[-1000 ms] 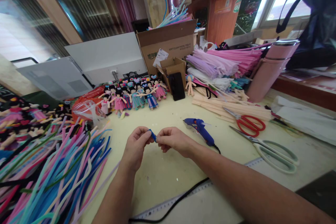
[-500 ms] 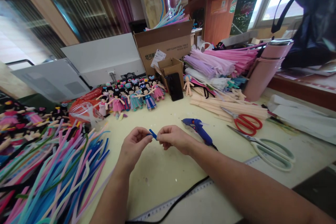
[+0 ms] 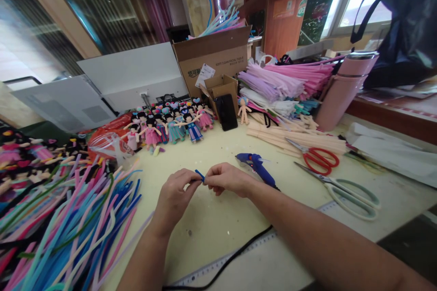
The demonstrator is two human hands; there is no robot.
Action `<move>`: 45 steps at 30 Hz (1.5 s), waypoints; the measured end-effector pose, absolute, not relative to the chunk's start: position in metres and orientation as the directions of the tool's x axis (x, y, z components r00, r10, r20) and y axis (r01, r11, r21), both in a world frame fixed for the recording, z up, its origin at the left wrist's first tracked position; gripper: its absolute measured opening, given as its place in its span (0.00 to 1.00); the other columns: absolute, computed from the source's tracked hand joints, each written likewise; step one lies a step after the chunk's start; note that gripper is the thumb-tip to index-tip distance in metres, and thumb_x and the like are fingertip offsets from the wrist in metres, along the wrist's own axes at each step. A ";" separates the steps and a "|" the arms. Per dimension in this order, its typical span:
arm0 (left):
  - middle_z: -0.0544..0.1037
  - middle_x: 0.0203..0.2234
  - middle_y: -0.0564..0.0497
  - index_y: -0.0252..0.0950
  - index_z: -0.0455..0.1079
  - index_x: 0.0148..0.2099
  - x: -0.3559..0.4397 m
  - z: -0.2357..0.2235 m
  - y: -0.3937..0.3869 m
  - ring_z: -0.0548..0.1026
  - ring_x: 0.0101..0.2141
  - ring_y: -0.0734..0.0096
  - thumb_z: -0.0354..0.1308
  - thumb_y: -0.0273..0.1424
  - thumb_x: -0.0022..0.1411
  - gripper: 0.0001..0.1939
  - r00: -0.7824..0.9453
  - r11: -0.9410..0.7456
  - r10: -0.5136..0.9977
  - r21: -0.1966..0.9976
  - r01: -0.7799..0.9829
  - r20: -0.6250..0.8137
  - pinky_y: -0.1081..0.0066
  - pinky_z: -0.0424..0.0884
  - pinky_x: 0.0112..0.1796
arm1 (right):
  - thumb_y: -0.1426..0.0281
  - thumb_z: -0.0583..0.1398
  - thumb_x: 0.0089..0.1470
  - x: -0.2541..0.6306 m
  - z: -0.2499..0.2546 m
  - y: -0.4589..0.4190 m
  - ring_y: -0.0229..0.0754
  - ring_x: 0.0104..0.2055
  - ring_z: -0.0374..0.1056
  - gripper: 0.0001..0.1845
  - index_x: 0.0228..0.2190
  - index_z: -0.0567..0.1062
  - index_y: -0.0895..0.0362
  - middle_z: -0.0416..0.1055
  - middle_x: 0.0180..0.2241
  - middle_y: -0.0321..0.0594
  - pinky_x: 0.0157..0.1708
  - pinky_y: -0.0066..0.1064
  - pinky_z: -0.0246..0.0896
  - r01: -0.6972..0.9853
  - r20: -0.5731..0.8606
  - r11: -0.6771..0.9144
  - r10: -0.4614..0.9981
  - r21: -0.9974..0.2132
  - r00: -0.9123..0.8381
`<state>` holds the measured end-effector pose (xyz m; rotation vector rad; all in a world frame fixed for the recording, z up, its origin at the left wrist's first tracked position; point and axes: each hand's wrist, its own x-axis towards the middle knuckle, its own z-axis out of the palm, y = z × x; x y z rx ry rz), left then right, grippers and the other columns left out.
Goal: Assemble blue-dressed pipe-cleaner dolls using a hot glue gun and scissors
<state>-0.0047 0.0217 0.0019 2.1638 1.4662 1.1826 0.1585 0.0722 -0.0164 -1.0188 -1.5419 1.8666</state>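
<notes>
A short piece of blue pipe cleaner (image 3: 199, 174) is pinched between my two hands above the middle of the table. My left hand (image 3: 179, 193) closes thumb and forefinger at its left side. From the other side my right hand (image 3: 227, 179) grips it, with the fingers curled in. Most of the piece is hidden by fingertips; one end sticks up between them. Just beyond my right hand lies a blue glue gun (image 3: 257, 168), its black cord (image 3: 235, 257) running under my right forearm.
Red-handled scissors (image 3: 321, 160) and green-handled scissors (image 3: 353, 193) lie at the right. Loose coloured pipe cleaners (image 3: 82, 223) cover the left. Small dolls (image 3: 170, 125), a phone (image 3: 226, 112) and a cardboard box (image 3: 213, 52) stand behind. A ruler (image 3: 205, 273) lies in front; a pink bottle (image 3: 346, 91) stands right.
My left hand has shifted slightly right, its fingertips now closer to my right hand's. Less of the blue pipe cleaner shows. My right hand has barely moved.
</notes>
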 end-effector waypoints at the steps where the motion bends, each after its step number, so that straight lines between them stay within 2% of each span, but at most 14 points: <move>1: 0.78 0.24 0.51 0.45 0.77 0.30 -0.006 0.000 0.022 0.72 0.29 0.64 0.60 0.28 0.53 0.06 0.176 -0.461 0.859 0.574 0.676 0.481 0.68 0.63 0.33 | 0.73 0.61 0.43 0.158 -0.016 0.072 0.29 0.19 0.61 0.04 0.21 0.70 0.60 0.65 0.18 0.31 0.21 0.23 0.59 0.090 -0.218 -0.204 0.785 -0.975 -0.579; 6: 0.79 0.26 0.50 0.44 0.76 0.32 -0.008 -0.007 0.024 0.73 0.30 0.63 0.58 0.30 0.56 0.05 0.276 -0.485 0.824 0.362 0.796 0.495 0.67 0.61 0.34 | 0.75 0.59 0.44 0.156 -0.016 0.071 0.29 0.17 0.58 0.05 0.19 0.69 0.59 0.63 0.15 0.30 0.19 0.22 0.55 0.193 -0.161 -0.071 0.847 -0.979 -0.507; 10: 0.78 0.26 0.50 0.43 0.75 0.33 -0.008 -0.007 0.023 0.73 0.30 0.63 0.56 0.31 0.58 0.05 0.335 -0.470 0.812 0.194 0.861 0.478 0.66 0.59 0.34 | 0.75 0.59 0.43 0.154 -0.020 0.072 0.30 0.16 0.57 0.05 0.19 0.69 0.58 0.61 0.14 0.29 0.18 0.23 0.53 0.213 -0.136 -0.033 0.862 -0.977 -0.489; 19: 0.76 0.28 0.49 0.38 0.73 0.31 -0.002 -0.004 0.020 0.69 0.31 0.63 0.53 0.28 0.61 0.08 0.376 -0.436 0.790 0.012 0.900 0.484 0.65 0.59 0.34 | 0.73 0.59 0.43 0.151 -0.026 0.073 0.30 0.18 0.57 0.03 0.20 0.71 0.60 0.62 0.15 0.30 0.18 0.22 0.50 0.275 -0.122 0.009 0.881 -0.961 -0.456; 22: 0.74 0.26 0.49 0.37 0.72 0.32 0.001 -0.005 0.019 0.70 0.31 0.63 0.52 0.28 0.61 0.09 0.357 -0.409 0.808 0.010 0.913 0.470 0.65 0.61 0.34 | 0.73 0.60 0.43 0.150 -0.025 0.072 0.30 0.18 0.56 0.03 0.21 0.72 0.60 0.61 0.15 0.29 0.19 0.22 0.49 0.295 -0.102 0.033 0.898 -0.955 -0.429; 30: 0.74 0.24 0.50 0.36 0.71 0.30 0.003 -0.011 0.020 0.71 0.29 0.66 0.53 0.26 0.59 0.07 0.259 -0.356 0.822 0.102 0.929 0.508 0.67 0.63 0.32 | 0.73 0.60 0.44 0.147 -0.029 0.072 0.31 0.20 0.57 0.04 0.22 0.75 0.60 0.62 0.14 0.29 0.23 0.23 0.51 0.313 -0.040 0.090 0.921 -0.946 -0.386; 40: 0.75 0.25 0.50 0.36 0.71 0.30 0.003 -0.013 0.020 0.72 0.29 0.66 0.52 0.25 0.58 0.08 0.225 -0.326 0.834 0.121 0.938 0.503 0.67 0.64 0.33 | 0.73 0.60 0.44 0.145 -0.033 0.073 0.31 0.20 0.57 0.05 0.22 0.76 0.60 0.62 0.14 0.30 0.22 0.23 0.51 0.313 -0.034 0.089 0.930 -0.946 -0.365; 45: 0.76 0.26 0.49 0.36 0.72 0.31 0.004 -0.014 0.020 0.73 0.29 0.66 0.51 0.26 0.58 0.08 0.178 -0.299 0.849 0.173 0.938 0.498 0.68 0.65 0.33 | 0.73 0.60 0.44 0.143 -0.036 0.072 0.31 0.20 0.58 0.05 0.23 0.76 0.60 0.64 0.16 0.30 0.21 0.23 0.51 0.296 -0.024 0.091 0.932 -0.951 -0.363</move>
